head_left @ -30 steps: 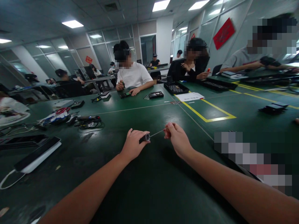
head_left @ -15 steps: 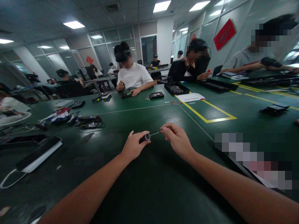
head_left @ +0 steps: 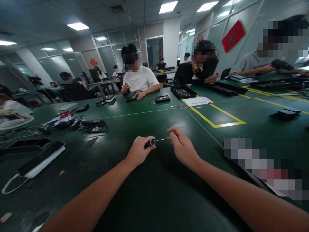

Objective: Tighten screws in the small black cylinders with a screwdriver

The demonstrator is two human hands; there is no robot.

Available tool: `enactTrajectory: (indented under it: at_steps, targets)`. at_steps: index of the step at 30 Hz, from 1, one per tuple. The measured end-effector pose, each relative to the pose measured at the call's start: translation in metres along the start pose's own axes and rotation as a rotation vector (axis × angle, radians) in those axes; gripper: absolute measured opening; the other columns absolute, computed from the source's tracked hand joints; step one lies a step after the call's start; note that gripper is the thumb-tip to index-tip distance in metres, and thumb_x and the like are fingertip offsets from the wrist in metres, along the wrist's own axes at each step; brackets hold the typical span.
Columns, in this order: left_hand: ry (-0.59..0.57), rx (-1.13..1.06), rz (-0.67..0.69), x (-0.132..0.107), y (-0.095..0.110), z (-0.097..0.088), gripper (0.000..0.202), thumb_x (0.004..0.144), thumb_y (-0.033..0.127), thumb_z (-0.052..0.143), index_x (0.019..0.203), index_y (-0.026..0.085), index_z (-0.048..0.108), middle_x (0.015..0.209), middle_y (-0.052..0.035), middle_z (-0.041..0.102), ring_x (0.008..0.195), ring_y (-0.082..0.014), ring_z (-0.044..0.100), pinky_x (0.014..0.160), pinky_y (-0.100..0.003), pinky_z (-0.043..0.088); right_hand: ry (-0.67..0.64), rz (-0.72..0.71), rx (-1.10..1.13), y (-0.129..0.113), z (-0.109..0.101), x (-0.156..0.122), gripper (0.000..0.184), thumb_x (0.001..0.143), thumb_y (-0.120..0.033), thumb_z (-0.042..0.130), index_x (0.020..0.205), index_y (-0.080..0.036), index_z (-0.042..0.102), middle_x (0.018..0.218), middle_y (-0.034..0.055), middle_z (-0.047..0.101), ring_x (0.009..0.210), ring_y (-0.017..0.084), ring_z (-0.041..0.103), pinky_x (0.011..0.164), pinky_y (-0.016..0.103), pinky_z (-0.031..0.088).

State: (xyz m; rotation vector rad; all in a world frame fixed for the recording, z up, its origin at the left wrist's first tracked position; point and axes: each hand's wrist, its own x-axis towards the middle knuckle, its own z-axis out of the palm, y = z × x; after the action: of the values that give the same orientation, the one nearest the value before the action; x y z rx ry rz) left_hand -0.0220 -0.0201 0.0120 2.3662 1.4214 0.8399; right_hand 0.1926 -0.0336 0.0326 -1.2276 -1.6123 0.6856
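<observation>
the left hand grips a black cylinder with a silvery rim; the right hand pinches a slim, red-handled metal tool.

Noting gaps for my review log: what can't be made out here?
Head view:
Black cylinder: far end hidden by left hand.
Red-ended rod: too small to tell whether right hand grips it.
White sheet: print too small to read.
Black tray behind it: contents too small to identify.

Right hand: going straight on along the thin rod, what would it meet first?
Probably the black tube in the left hand; the thin rod points toward it, though depth is unclear.
</observation>
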Motion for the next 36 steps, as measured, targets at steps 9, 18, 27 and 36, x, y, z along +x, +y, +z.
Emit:
enactTrajectory:
  at_steps: [9,18,27,36]
  targets:
    - [-0.006,-0.018,-0.009,0.000,-0.002,0.002,0.032,0.090,0.030,0.069,0.121,0.028,0.064,0.115,-0.0023,0.071,0.106,-0.0249,0.063,0.114,-0.058,0.028,-0.047,0.022,-0.038,-0.002,-0.001,0.001,0.034,0.100,-0.045,0.037,0.102,-0.024,0.063,0.078,0.0024,0.063,0.069,0.020,0.060,0.064,0.033,0.043]
    - [-0.015,0.006,-0.032,0.001,-0.004,0.004,0.035,0.088,0.030,0.072,0.122,0.029,0.064,0.119,-0.0007,0.071,0.111,-0.0247,0.063,0.116,-0.058,0.026,-0.044,-0.012,0.073,0.000,0.001,-0.001,0.024,0.100,-0.039,0.036,0.094,-0.025,0.054,0.078,0.0001,0.057,0.071,0.019,0.056,0.067,0.033,0.043]
    - [0.033,-0.009,-0.047,0.001,-0.003,0.001,0.031,0.090,0.030,0.069,0.120,0.028,0.064,0.115,-0.0003,0.072,0.108,-0.0247,0.063,0.113,-0.055,0.032,-0.006,0.041,0.197,0.005,0.006,0.002,0.017,0.094,-0.039,0.051,0.098,-0.023,0.055,0.082,0.0005,0.060,0.073,0.018,0.057,0.069,0.033,0.045]
    - [-0.053,0.109,0.015,0.002,-0.007,-0.002,0.037,0.089,0.031,0.070,0.125,0.033,0.062,0.119,-0.0003,0.069,0.117,-0.0248,0.058,0.118,-0.062,0.018,0.213,0.330,0.404,0.019,0.005,0.017,0.032,0.092,-0.051,0.051,0.079,-0.022,0.056,0.067,0.0004,0.056,0.056,0.015,0.050,0.056,0.032,0.047]
